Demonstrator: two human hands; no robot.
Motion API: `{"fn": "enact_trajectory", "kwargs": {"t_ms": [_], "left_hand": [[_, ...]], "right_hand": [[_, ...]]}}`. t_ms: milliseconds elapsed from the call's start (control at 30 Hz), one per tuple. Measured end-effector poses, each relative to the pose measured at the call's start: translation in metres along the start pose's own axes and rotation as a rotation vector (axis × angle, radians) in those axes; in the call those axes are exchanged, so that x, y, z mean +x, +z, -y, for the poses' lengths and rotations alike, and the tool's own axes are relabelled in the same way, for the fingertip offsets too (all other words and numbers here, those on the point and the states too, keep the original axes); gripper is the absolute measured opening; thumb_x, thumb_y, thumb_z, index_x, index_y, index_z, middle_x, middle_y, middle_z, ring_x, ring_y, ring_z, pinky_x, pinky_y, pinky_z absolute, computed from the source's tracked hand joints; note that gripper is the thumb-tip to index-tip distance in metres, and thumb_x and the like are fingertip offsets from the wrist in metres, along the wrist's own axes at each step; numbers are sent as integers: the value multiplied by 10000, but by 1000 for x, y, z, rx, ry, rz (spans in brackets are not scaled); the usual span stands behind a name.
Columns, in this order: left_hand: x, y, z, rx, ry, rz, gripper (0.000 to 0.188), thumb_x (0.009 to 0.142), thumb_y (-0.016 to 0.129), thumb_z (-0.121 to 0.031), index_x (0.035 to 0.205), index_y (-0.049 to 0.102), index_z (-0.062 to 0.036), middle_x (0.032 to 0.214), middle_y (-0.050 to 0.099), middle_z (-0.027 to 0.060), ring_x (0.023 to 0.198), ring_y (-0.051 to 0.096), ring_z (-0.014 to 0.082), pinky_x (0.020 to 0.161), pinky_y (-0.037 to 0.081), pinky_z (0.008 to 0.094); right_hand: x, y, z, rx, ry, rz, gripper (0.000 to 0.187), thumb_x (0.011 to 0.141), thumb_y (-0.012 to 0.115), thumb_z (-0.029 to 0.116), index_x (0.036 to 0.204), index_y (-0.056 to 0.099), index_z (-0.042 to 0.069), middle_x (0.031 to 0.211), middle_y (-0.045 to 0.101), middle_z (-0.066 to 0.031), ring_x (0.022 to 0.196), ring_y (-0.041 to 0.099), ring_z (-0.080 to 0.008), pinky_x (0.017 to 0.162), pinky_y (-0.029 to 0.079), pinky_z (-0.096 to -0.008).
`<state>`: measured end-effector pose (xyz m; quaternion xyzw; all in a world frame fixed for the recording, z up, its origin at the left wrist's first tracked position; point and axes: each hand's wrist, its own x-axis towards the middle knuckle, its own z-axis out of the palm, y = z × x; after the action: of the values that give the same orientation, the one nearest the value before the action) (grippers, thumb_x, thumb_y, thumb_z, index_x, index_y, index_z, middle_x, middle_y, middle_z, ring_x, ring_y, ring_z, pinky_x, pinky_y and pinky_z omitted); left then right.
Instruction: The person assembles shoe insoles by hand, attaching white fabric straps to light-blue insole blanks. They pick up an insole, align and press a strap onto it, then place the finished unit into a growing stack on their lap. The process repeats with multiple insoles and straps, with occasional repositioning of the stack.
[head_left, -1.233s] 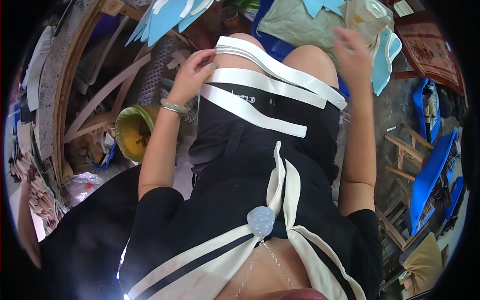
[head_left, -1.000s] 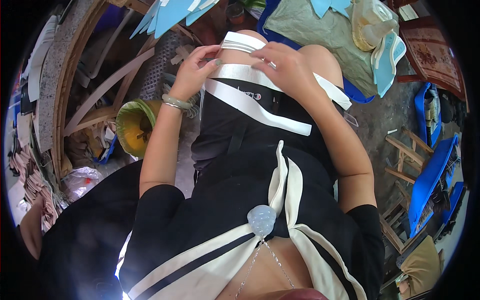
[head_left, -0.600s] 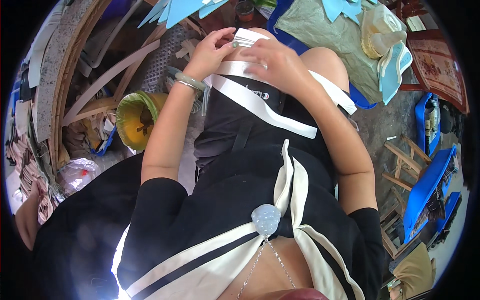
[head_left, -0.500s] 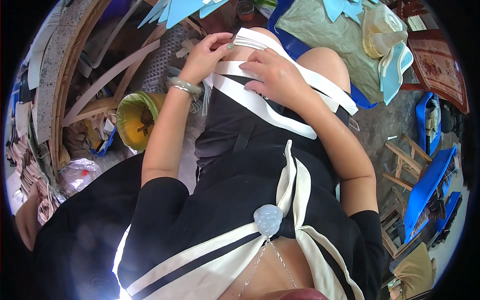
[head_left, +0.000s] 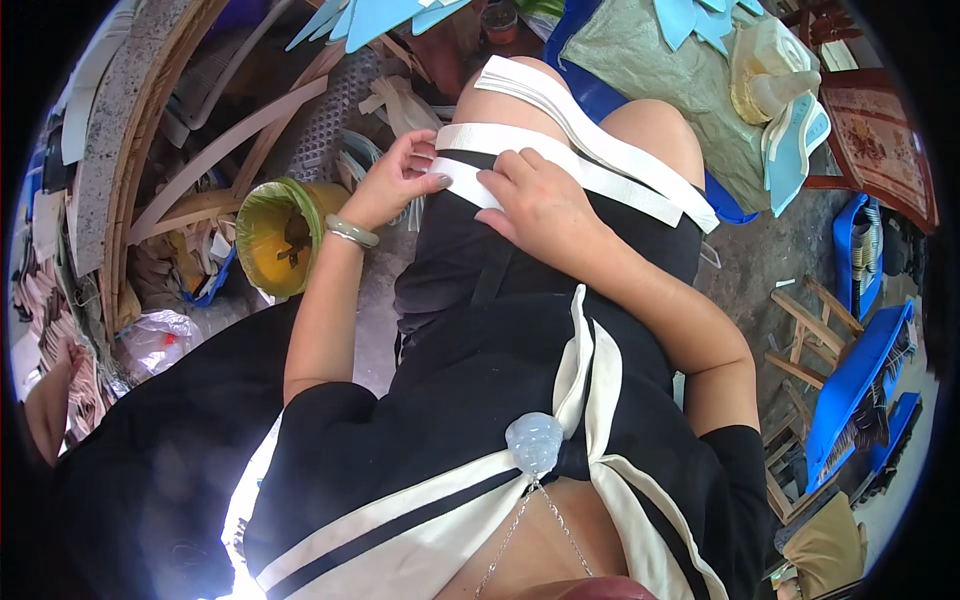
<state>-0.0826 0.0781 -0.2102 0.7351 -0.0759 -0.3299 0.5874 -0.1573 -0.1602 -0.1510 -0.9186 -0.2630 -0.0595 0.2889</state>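
Note:
White flat strips lie across my lap. The farthest group is a layered stack of white strips (head_left: 545,90) reaching from one knee toward the right thigh. Nearer to me lies another white strip (head_left: 625,190) over the black cloth of my shorts. My left hand (head_left: 393,183) pinches the left end of the nearest white strip (head_left: 460,182) between thumb and fingers. My right hand (head_left: 545,205) has its fingers curled over that same strip; the strip's right part is hidden beneath hand and forearm.
A yellow bin with a green liner (head_left: 290,235) stands left of my legs. Light blue cut pieces (head_left: 375,20) are at the far side. A greenish sack (head_left: 640,95) lies beyond my knees. Blue trays (head_left: 850,390) and wooden stools (head_left: 815,325) stand at right. Another person's arm (head_left: 45,415) shows far left.
Both hands have moved nearer to me, from the far stack to the nearest strip. That strip's right end, visible earlier, is now out of sight. The far stack lies untouched.

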Motion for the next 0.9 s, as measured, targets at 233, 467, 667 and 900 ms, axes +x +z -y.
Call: {"fn": "enact_trajectory", "kwargs": {"t_ms": [233, 467, 667, 900], "left_hand": [[-24, -24, -16, 46, -191, 215, 219, 833, 708, -166, 955, 599, -21, 852, 568, -4, 792, 514, 66, 701, 414, 209], [-30, 8, -94, -465, 84, 85, 227, 929, 574, -215, 975, 643, -4, 767, 607, 27, 674, 544, 75, 628, 442, 232], [-12, 65, -105, -384, 177, 294, 391, 942, 562, -388, 976, 615, -2, 773, 606, 27, 653, 558, 94, 585, 458, 230], [-6, 97, -108, -514, 455, 221, 403, 859, 697, -372, 971, 491, -44, 858, 582, 46, 705, 562, 113, 627, 463, 237]], "right_hand": [[-5, -17, -12, 83, 101, -27, 127, 832, 633, 96, 911, 681, 8, 801, 654, -140, 719, 634, -276, 665, 506, -368], [-26, -94, -8, 456, 348, 47, 195, 780, 709, 146, 915, 698, 8, 796, 665, -130, 716, 634, -280, 657, 495, -327], [-10, -85, 8, 532, 94, -303, 223, 724, 741, 66, 931, 667, 30, 806, 634, -95, 720, 625, -246, 622, 502, -315], [-12, -80, -3, 564, 93, -425, 212, 774, 695, 13, 985, 677, 8, 899, 667, -109, 754, 662, -217, 650, 521, -293]]}}
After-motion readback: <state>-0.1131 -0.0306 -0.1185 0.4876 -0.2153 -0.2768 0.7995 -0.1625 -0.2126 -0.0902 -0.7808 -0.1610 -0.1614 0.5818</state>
